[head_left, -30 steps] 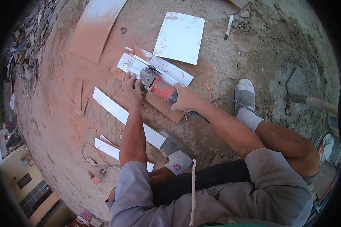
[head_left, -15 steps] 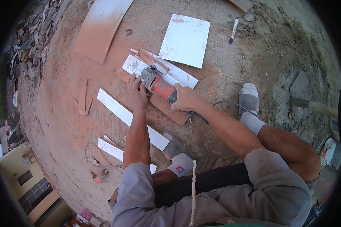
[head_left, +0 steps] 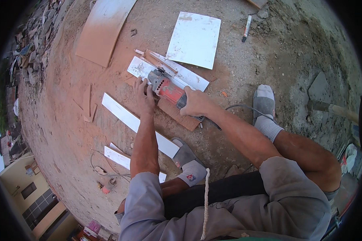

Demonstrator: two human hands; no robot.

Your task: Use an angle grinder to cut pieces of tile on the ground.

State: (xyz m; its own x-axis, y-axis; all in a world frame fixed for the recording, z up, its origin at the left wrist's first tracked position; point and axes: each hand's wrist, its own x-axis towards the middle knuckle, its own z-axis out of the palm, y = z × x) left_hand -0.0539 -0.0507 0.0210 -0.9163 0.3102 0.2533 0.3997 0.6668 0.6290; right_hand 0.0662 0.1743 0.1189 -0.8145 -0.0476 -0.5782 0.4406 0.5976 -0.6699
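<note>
A red and grey angle grinder lies slantwise over white tile pieces on the ground. My right hand is closed round its rear end, where the cord leaves. My left hand is beside the grinder's head, its fingers stretched out and apart at the near edge of a white tile strip. The blade and its contact with the tile are hard to make out. Narrow reddish-brown tile offcuts lie on the strip's far side. Another brown tile piece sits under the grinder's near side.
Beyond the grinder lie a square white tile and a large brown-and-white tile. A marker is at far right. Long white strips lie near my left slipper. The cord runs past my right slipper.
The view has shifted slightly, so the tiles sit a little higher and further left. Both hands keep their places on the grinder and at the tile, with no clear movement.
</note>
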